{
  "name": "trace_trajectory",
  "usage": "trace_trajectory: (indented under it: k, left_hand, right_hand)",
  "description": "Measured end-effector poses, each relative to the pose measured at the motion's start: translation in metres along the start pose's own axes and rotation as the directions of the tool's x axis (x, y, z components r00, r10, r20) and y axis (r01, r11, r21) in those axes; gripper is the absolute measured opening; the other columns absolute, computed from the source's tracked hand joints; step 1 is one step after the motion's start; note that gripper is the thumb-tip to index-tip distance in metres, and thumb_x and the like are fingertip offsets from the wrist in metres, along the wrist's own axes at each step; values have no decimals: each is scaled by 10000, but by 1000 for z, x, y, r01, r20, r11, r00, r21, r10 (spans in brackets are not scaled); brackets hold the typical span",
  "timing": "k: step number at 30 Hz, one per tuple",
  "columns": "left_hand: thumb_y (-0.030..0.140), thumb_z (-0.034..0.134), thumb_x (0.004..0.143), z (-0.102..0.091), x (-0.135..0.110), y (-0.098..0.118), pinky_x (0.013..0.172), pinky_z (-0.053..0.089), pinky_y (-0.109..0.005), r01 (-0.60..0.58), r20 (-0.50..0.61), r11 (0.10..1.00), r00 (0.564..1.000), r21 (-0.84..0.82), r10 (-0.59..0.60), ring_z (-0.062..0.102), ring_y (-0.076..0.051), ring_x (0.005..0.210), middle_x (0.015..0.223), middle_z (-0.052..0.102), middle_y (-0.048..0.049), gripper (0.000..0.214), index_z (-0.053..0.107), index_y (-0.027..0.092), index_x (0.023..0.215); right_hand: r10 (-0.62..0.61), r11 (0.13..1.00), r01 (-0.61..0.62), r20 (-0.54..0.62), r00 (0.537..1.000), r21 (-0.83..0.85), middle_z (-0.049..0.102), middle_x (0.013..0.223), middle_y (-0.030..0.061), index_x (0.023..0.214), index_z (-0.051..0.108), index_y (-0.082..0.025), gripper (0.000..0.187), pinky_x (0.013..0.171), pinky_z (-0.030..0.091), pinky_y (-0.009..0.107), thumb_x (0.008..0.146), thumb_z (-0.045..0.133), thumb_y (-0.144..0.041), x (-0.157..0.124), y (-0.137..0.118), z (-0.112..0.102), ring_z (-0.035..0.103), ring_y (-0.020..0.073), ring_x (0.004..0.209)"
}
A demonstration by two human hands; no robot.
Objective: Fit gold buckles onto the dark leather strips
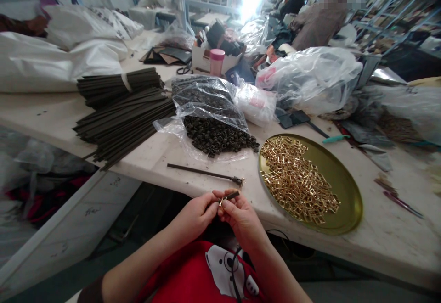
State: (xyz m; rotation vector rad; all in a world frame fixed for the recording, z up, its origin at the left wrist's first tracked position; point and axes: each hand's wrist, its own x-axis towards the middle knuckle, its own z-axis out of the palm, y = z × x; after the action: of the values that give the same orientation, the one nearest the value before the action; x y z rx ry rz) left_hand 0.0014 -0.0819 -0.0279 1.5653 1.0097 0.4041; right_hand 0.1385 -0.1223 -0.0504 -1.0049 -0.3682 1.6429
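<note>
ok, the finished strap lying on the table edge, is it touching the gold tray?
Apart. The head view shows the strap ending with its metal tip left of the gold tray, a strip of bare table between tip and rim.

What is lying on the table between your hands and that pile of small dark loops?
In the head view, a single dark strip with a gold buckle at its end lies there.

Shiny gold metal buckles (pixel 299 181) heaped on a glossy brass-coloured metal tray (pixel 344 188); matt dark strips (pixel 120 110) stacked beside crinkled clear plastic bag (pixel 206 105) spilling dull dark loops (pixel 217 137); tabletop (pixel 51 115) pale, smooth, scuffed.
</note>
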Motion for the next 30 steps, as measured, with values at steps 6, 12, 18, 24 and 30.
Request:
trace_trajectory:
  k: [6, 12, 18, 24, 30]
  left_hand:
    - [226, 441, 773, 11, -3, -4, 622, 426, -240, 54, -24, 966, 998, -252, -62, 528, -133, 664, 729, 577, -9, 123, 525, 146, 814]
    - [362, 476, 801, 11, -5, -11, 613, 413, -236, 7, -60, 983, 998, -182, -18, 511, -136, 676, 738, 560, -1, 209, 511, 157, 822]
    - [329, 485, 775, 11, -1, -20, 556, 391, -212, 67, -80, 963, 993, -263, -90, 486, -108, 583, 631, 519, 31, 172, 485, 165, 724]
    - [339, 443, 793, 10, 1, -22, 475, 326, -192, 87, -140, 973, 983, -214, -118, 402, -83, 480, 530, 456, 57, 222, 458, 173, 647]
    - [339, 417, 820, 9, 4, -20, 483, 335, -200, 55, -139, 990, 988, -131, -73, 418, -90, 497, 555, 469, 49, 226, 458, 172, 674]
  right_hand:
    - [-85, 989, 82, -19, 996, -123, 643, 845, 12, 905, 573, -182, 252, 555, 443, 203, 687, 674, -259, -4, 10, 4, 535, 80, 590]
    - [-148, 967, 124, -96, 984, -221, 593, 737, -26, 818, 575, -189, 222, 603, 441, 218, 662, 688, -298, -7, 13, 7, 545, 107, 651]
    - [-131, 961, 111, -66, 989, -253, 576, 698, -25, 803, 576, -175, 210, 561, 437, 216, 727, 632, -363, -4, 17, 6, 522, 93, 587]
    - [-106, 968, 91, -53, 993, -232, 579, 686, -29, 805, 573, -172, 232, 570, 453, 210, 747, 612, -393, -1, 15, 7, 532, 85, 573]
    - [-123, 944, 100, -57, 991, -313, 555, 680, -30, 813, 532, -192, 202, 583, 458, 240, 789, 558, -391, 3, 17, 2, 536, 104, 584]
